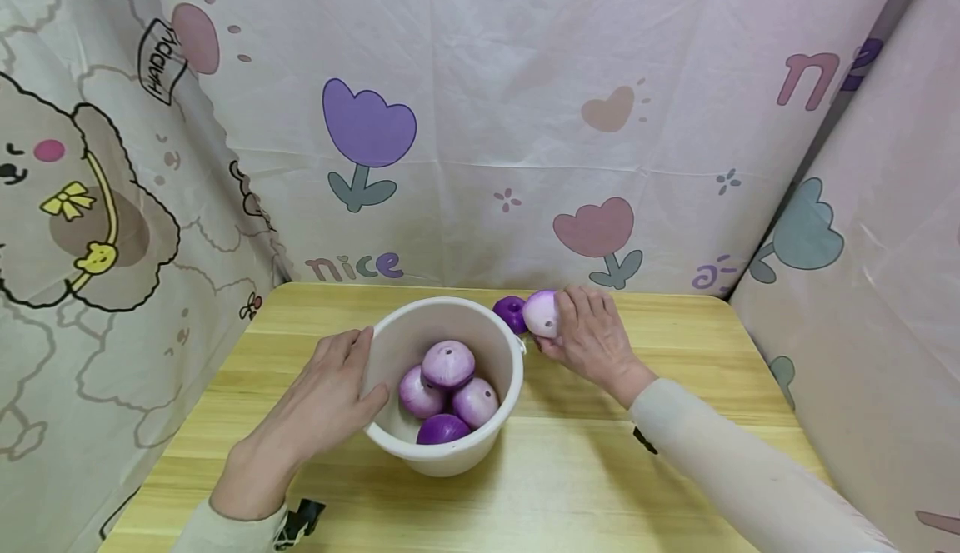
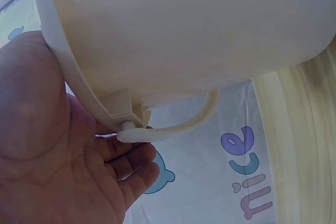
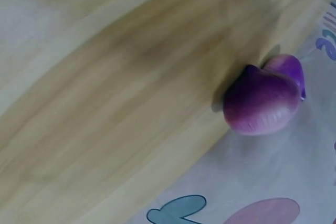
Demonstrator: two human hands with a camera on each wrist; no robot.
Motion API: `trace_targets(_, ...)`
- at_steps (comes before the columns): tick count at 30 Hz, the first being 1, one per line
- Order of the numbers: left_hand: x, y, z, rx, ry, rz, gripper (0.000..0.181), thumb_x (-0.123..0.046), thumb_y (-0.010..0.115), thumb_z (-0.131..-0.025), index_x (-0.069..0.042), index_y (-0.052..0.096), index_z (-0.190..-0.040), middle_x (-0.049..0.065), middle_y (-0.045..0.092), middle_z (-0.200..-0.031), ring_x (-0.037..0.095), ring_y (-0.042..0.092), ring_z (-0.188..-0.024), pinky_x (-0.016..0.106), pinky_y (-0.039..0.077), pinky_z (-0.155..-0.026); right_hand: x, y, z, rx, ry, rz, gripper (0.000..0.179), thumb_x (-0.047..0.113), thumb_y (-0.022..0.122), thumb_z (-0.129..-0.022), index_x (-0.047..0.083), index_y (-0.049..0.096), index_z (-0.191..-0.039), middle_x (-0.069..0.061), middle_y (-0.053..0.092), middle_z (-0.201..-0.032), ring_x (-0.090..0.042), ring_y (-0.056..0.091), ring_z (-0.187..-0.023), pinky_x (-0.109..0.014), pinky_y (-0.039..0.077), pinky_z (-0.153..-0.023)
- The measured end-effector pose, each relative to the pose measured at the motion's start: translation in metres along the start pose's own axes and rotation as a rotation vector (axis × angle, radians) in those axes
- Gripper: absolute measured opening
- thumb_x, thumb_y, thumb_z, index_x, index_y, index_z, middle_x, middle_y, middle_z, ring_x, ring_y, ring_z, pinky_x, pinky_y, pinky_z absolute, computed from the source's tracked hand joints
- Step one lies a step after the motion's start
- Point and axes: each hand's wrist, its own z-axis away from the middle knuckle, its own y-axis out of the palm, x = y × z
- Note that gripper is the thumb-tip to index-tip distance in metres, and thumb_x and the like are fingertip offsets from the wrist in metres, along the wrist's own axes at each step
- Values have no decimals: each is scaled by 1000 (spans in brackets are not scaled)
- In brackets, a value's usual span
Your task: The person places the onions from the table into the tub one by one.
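A white bucket [image 1: 450, 463] stands on the table, with several purple onions [image 1: 448, 364] inside it. My left hand [image 1: 322, 395] grips the bucket's left rim, thumb over the inner side. In the left wrist view, its fingers lie beside the bucket's handle [image 2: 176, 131]. Behind the bucket to the right, my right hand [image 1: 592, 336] holds a pale purple onion [image 1: 540, 314] by its right side. A darker purple onion [image 1: 511, 315] lies just left of that one, by the bucket rim. Both onions show in the right wrist view, where no part of the hand appears.
The wooden table [image 1: 645, 486] has its back edge close behind the two onions. A printed cloth [image 1: 465, 103] hangs behind it, and more cloth hangs at both sides.
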Motion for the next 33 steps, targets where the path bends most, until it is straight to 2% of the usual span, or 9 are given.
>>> trace_targets(4, 0, 0, 0, -2, 0, 0, 80, -34, 64, -99, 12, 35, -158, 34, 44, -153, 45, 37, -144, 66, 42, -117, -4, -5, -6, -69, 21, -37, 80, 55, 78, -77, -3, 49, -123, -21, 51, -115, -42, 50, -102, -50, 43, -83)
trace_targets(11, 0, 1, 0, -4, 0, 0, 81, -34, 65, -99, 12, 34, -158, 34, 44, -153, 45, 37, -144, 66, 42, -116, -8, -12, -12, -218, 27, -41, 78, 56, 74, -78, -3, 49, -122, -23, 52, -114, -43, 48, -99, -51, 42, -78)
trace_targets(16, 0, 1, 0, -7, 1, -1, 81, -33, 65, -98, 11, 35, -158, 33, 44, -153, 46, 38, -144, 66, 42, -116, -10, -19, -18, -238, 33, -34, 78, 56, 75, -78, -2, 49, -122, -22, 50, -113, -42, 46, -98, -50, 40, -75)
trace_targets(23, -1, 0, 0, -12, 5, -5, 80, -34, 66, -98, 11, 36, -158, 33, 46, -153, 45, 38, -144, 66, 43, -116, -7, -32, -31, -292, 20, -47, 79, 56, 76, -78, -2, 48, -123, -22, 51, -114, -42, 46, -99, -50, 39, -77)
trace_targets(33, -2, -1, -1, -19, 14, -32, 80, -34, 66, -98, 12, 37, -157, 34, 46, -152, 47, 40, -143, 66, 42, -116, 13, -57, -53, -320, 24, -105, 75, 53, 75, -79, -3, 49, -122, -22, 53, -115, -42, 47, -99, -51, 39, -78)
